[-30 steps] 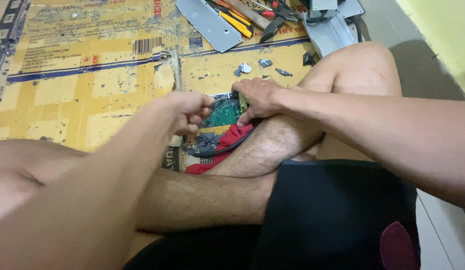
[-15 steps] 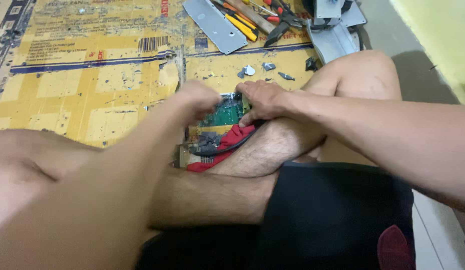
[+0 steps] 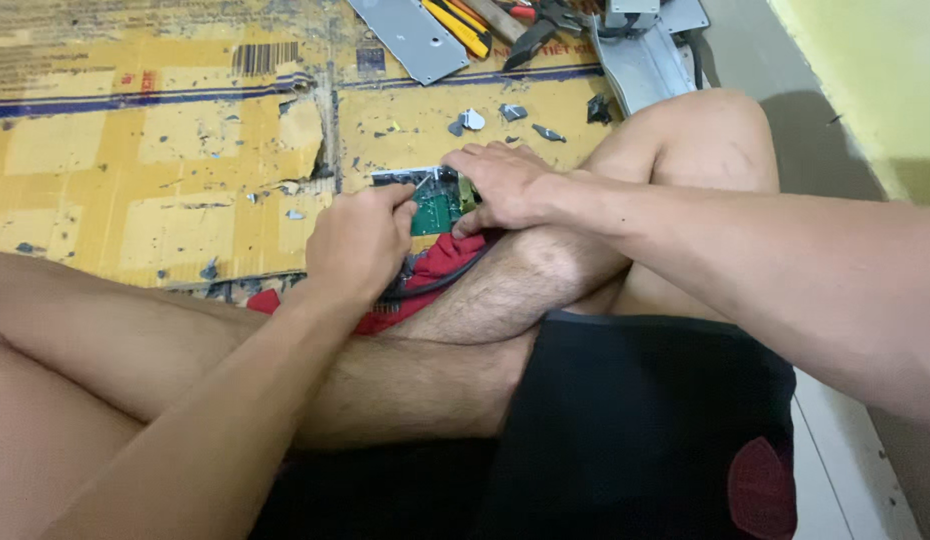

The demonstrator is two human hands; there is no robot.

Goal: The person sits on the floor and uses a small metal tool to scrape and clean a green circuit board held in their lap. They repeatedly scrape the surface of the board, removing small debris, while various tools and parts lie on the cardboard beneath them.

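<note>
Worn yellow cardboard [image 3: 135,190] underlies my work: right hand [image 3: 500,185] fingers press flat on the green circuit board [image 3: 437,210], left hand [image 3: 357,245] pinches its near edge; prying seems underway, needing steadier grip.

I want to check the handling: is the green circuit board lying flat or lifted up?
Roughly flat: the green circuit board lies face up, low over the cardboard, between the left hand and right hand. Its underside is hidden.
</note>
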